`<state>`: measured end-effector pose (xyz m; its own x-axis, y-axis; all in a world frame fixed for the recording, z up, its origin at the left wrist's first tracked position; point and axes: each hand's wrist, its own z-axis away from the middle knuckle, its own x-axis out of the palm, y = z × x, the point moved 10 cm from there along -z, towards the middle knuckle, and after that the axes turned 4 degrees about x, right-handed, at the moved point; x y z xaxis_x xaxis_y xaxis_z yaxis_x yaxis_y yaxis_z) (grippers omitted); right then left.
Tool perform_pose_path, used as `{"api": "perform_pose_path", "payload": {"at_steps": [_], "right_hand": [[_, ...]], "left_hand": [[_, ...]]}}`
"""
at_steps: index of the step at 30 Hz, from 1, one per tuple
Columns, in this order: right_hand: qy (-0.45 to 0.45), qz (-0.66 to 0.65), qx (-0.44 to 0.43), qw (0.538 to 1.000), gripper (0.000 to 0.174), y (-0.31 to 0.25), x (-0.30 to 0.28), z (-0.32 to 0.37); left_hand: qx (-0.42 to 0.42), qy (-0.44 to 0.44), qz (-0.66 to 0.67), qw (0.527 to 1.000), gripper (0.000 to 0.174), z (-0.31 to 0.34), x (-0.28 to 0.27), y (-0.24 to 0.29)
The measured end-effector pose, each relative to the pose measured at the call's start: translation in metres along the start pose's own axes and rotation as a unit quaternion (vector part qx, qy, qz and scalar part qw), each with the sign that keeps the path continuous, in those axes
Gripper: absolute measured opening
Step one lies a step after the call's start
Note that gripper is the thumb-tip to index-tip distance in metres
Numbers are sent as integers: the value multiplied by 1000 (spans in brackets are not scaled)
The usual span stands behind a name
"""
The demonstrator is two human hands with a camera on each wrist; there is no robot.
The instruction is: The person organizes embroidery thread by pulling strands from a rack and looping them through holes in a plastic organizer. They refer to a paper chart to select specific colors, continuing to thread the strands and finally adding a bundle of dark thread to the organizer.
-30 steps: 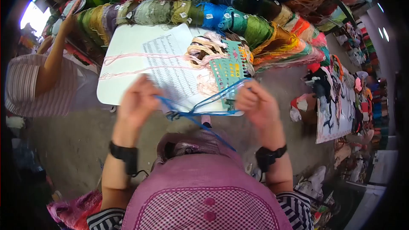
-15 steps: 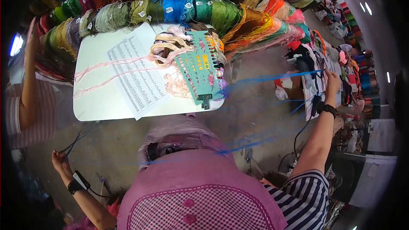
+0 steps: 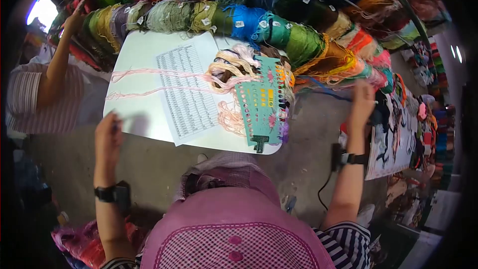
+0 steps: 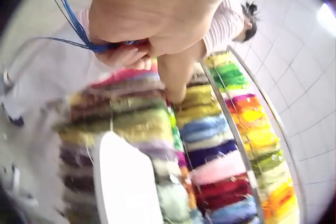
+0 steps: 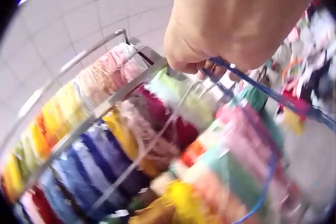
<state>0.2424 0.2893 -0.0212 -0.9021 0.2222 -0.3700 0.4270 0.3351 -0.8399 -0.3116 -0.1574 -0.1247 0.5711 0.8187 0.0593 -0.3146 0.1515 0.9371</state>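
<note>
Blue thread strands (image 4: pixel 79 37) come out of the curled fingers of my left hand (image 4: pixel 152 14) in the left wrist view. From above, that hand (image 3: pixel 108 137) is left of the white board's front-left corner. My right hand (image 3: pixel 359 109), blurred, is raised on the right beyond the board. In the right wrist view, my right hand (image 5: pixel 236 24) grips blue thread (image 5: pixel 283 99), one part trailing right and a loop hanging below. A green card (image 3: pixel 261 97) with a black clip, pale skeins (image 3: pixel 231 69) and a printed sheet (image 3: pixel 186 94) lie on the white board (image 3: pixel 137 102).
Racks of coloured thread (image 3: pixel 172 16) run along the board's far side. At the left is another person in a striped top (image 3: pixel 35 94), one arm raised to the rack. A second table (image 3: pixel 393 139) with threads stands at the right.
From wide apart, my hands have come inward and upward, the left rising beside the board and the right shifting left. The stretched blue strands no longer span the front of the apron.
</note>
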Motion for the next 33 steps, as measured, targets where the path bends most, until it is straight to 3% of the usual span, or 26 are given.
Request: {"api": "perform_pose_path", "payload": {"at_steps": [1, 2, 3, 5, 6, 7, 11, 12, 16, 18, 20, 23, 25, 26, 28, 33], "right_hand": [[-85, 19, -50, 995, 11, -32, 47, 30], [-178, -37, -22, 983, 9, -49, 90, 59], [-187, 86, -144, 968, 11, -69, 117, 86], [-250, 116, -288, 917, 9, -105, 158, 135], [-318, 90, -115, 937, 9, -97, 179, 141], [-374, 62, 63, 923, 9, -83, 194, 153], [-419, -42, 102, 901, 6, -64, 232, 165], [-394, -31, 51, 917, 5, -67, 235, 160], [-300, 27, -76, 951, 7, -79, 231, 158], [-299, 38, -101, 948, 10, -85, 230, 163], [-298, 47, -128, 945, 13, -96, 224, 167], [-348, 56, -68, 933, 19, -100, 222, 167], [-351, -13, 33, 936, 22, -82, 218, 159], [-351, -13, 32, 936, 22, -81, 216, 156], [-391, -54, 105, 913, 25, -72, 219, 157], [-418, -81, 140, 894, 27, -75, 221, 164]], "left_hand": [[-34, -22, 23, 999, 20, 4, 45, -3], [-47, -109, 28, 993, 20, 8, 95, -2], [-50, -150, 2, 987, 20, 12, 134, -3], [-93, -213, 3, 973, 19, 23, 204, -9], [-121, -244, 22, 962, 19, 25, 230, -21], [-155, -249, 50, 955, 17, 26, 251, -31], [-214, -253, 87, 939, 14, 16, 287, -74], [-215, -252, 87, 939, 14, 17, 291, -78], [-142, -235, 101, 956, 17, 14, 295, -70], [-115, -240, 90, 960, 18, 14, 297, -68], [9, -239, 50, 970, 21, 8, 298, -56], [50, -260, -21, 964, 24, 3, 299, -46], [37, -253, -43, 966, 22, 6, 300, -38], [24, -245, -64, 967, 20, 7, 300, -38], [20, -255, -37, 966, 19, 10, 310, -38], [-26, -309, 45, 950, 13, 7, 327, -55]]}}
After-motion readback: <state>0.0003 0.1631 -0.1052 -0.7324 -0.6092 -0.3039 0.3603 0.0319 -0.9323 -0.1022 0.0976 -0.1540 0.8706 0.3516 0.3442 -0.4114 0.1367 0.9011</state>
